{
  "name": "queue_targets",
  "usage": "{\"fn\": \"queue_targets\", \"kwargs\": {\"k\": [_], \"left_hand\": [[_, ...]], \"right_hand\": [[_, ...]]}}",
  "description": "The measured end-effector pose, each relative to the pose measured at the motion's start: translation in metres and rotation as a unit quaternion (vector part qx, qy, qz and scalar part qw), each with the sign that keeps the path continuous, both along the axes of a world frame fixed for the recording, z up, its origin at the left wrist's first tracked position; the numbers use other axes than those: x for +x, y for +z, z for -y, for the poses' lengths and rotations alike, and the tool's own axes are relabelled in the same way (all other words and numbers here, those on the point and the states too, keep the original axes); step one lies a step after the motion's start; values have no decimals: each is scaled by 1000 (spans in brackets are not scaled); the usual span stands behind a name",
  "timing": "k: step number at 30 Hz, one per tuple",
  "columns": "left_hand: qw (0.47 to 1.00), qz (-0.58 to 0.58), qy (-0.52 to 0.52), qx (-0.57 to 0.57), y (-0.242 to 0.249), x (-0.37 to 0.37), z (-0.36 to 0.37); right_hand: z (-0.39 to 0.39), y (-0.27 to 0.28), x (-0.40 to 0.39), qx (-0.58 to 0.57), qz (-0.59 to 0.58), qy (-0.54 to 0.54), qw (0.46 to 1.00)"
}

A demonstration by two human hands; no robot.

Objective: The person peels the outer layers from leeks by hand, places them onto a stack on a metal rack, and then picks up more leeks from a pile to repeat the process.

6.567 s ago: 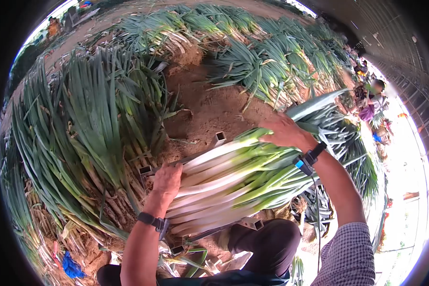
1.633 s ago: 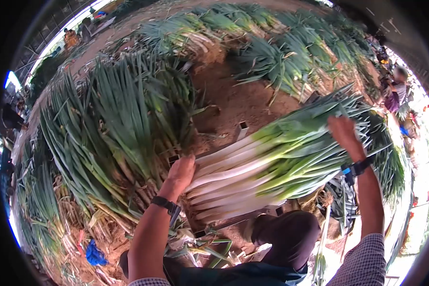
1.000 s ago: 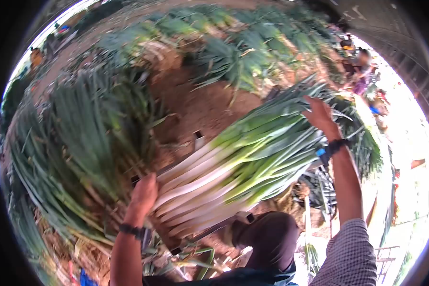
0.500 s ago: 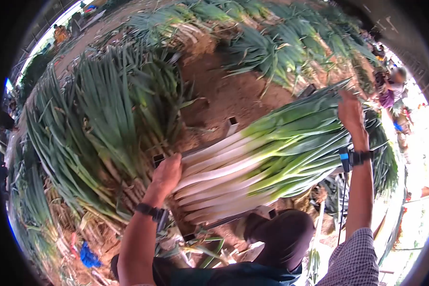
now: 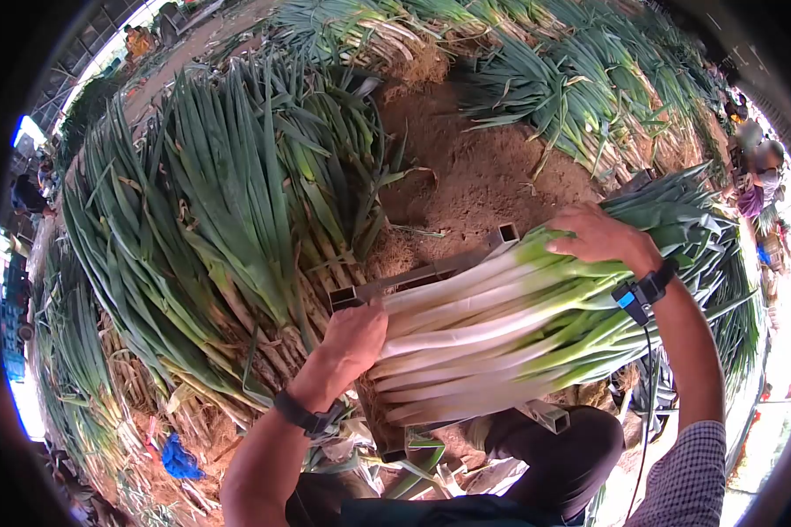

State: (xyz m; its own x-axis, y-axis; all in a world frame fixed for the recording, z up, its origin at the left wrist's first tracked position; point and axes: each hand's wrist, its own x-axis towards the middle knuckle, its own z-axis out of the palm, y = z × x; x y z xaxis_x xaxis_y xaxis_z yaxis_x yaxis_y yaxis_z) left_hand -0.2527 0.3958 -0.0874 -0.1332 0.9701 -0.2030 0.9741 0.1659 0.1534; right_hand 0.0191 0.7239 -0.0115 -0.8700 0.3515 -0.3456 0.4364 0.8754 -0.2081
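Observation:
A row of long green onions (image 5: 466,338), with white stalks and green leaves, lies side by side across a metal frame (image 5: 395,285). My left hand (image 5: 353,341) is closed at the root end on the left, by the frame's corner post; its fingertips are partly hidden against the stalks. Over the upper edge of the row, where white turns to green, my right hand (image 5: 593,235) lies with its fingers stretched out and touching the leaves. The stalks in the lower part look blurred.
A big pile of unsorted green onions (image 5: 228,202) stands left of the frame. More bundles (image 5: 580,97) lie beyond the bare soil (image 5: 457,176). A blue plastic scrap (image 5: 180,457) is at the lower left. My knee (image 5: 580,448) is beneath the frame. People are at the far right.
My right hand has moved from the leaf tips inward to the upper edge of the row, its fingers now spread. My left hand stays at the root end. The whole view has shifted.

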Motion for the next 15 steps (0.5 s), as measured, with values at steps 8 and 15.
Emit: {"fn": "queue_targets", "kwargs": {"k": [8,15], "left_hand": [[991,-98,-63,62,-1,4,7],[998,-53,-4,13,-15,5,-4]], "right_hand": [[13,1,-11,41,-84,66,993],[11,-33,0,84,-183,74,977]]}}
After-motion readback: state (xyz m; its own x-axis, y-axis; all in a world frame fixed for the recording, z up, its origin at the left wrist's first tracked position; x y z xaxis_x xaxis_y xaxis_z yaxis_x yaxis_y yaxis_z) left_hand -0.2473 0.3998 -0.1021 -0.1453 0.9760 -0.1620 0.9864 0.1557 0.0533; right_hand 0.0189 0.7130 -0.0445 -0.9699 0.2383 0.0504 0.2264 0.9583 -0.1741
